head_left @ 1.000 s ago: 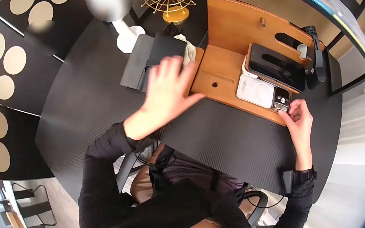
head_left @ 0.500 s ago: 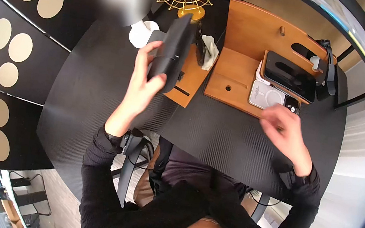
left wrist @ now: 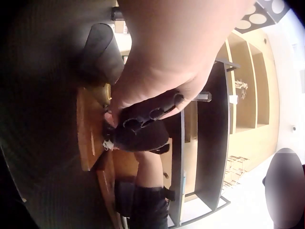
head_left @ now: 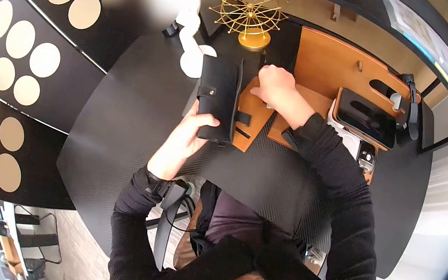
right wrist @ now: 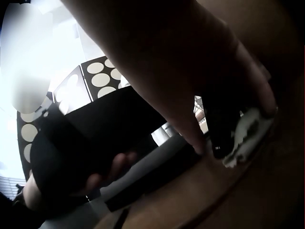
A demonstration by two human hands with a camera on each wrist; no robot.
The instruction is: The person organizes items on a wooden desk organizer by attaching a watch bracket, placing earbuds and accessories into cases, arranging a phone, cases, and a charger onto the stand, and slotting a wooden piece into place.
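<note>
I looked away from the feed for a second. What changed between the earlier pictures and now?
The left hand picked up the black case and holds it upright. The right hand left the charger and crossed over to the white cloth. The phone stayed on the wooden stand.

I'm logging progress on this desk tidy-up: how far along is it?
Looks done: the phone sits on the wooden stand, with a small device below it. In hand: the left hand holds a black case, and the right hand closes on a white cloth and something dark on the stand. Left: both are not yet put down.
</note>
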